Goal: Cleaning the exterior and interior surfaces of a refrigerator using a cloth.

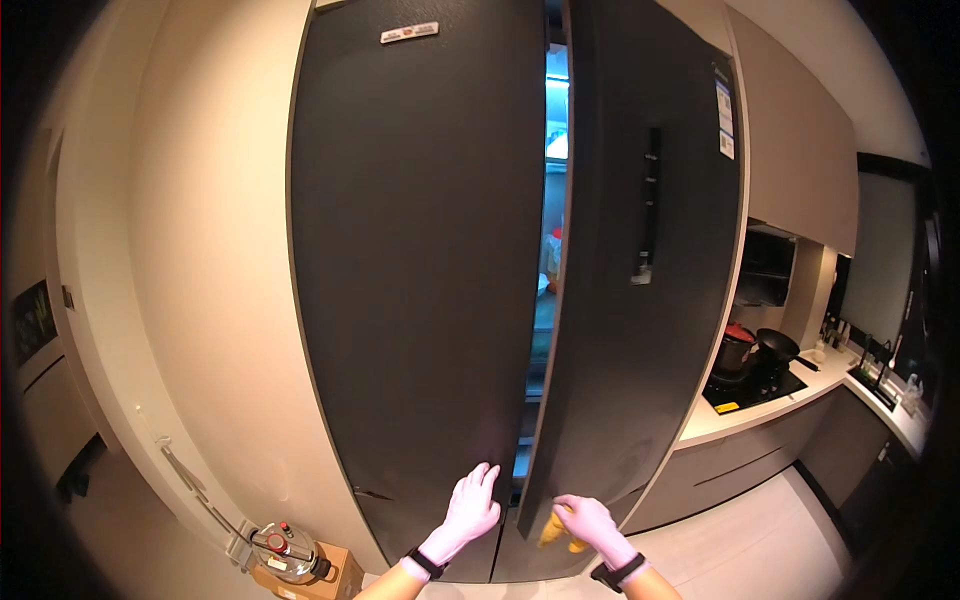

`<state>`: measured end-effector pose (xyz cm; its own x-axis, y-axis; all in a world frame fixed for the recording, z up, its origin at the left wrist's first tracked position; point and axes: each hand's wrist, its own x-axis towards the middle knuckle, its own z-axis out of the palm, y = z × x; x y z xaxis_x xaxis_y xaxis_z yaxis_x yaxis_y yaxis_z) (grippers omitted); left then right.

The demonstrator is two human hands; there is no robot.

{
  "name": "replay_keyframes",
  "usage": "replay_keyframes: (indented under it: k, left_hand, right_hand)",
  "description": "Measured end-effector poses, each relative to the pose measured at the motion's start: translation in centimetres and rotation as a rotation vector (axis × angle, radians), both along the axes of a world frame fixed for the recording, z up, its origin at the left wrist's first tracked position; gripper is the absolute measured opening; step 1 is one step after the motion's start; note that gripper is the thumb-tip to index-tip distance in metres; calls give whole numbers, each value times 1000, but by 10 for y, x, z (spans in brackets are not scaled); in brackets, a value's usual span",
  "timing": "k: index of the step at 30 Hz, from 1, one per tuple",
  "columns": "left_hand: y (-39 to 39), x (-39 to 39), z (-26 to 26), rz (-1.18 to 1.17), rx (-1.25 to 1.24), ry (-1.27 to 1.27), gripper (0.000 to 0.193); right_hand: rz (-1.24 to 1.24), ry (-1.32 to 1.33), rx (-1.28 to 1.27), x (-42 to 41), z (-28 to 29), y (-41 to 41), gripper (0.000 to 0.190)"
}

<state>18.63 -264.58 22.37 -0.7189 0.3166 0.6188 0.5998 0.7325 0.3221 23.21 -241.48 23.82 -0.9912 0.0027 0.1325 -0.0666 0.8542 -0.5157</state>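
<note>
Before me stands a tall dark double-door refrigerator with its right door (615, 360) ajar. Blue-lit shelves with bagged items (553, 247) show through the narrow gap; most of the inside is hidden. My left hand (472, 511), in a pale pink glove, is at the lower inner edge of the left door (420, 262). Its fingers point up and it holds nothing; whether they touch the door cannot be told. My right hand (592, 525), gloved the same way, grips a bunched yellow cloth (553, 531) in front of the right door's lower part.
At lower left, a clear lidded glass vessel (289, 553) sits on a cardboard box (341, 574) beside the cream wall (210, 247). On the right, a counter (705, 421) carries a black cooktop (757, 386) with a red-lidded pot (735, 352) and a frying pan (778, 343).
</note>
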Motion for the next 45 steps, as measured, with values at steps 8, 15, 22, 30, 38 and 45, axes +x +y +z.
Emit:
replay_keyframes:
  k: [8,15,22,30,38,45]
  left_hand:
    - [29,-59,-6,164,17,24,63]
    - [39,-54,-6,146,100,20,62]
    - [-25,-7,-20,57,67,70,56]
    - [-102,60,-35,217,208,-195,43]
    - [-102,74,-34,165,212,-258,39]
    - [-133,82,-60,282,168,-366,39]
  right_hand:
    - [-126,128,94,-73,-31,-25,30]
    - [-65,320,-189,-119,-48,-29,32]
    - [-2,-777,-1767,-96,-99,-5,42]
    - [-198,644,-1354,-103,-5,-50,44]
    - [-530,1074,-176,-177,-55,-101,49]
    - [-806,798,-588,-164,-200,-124,40]
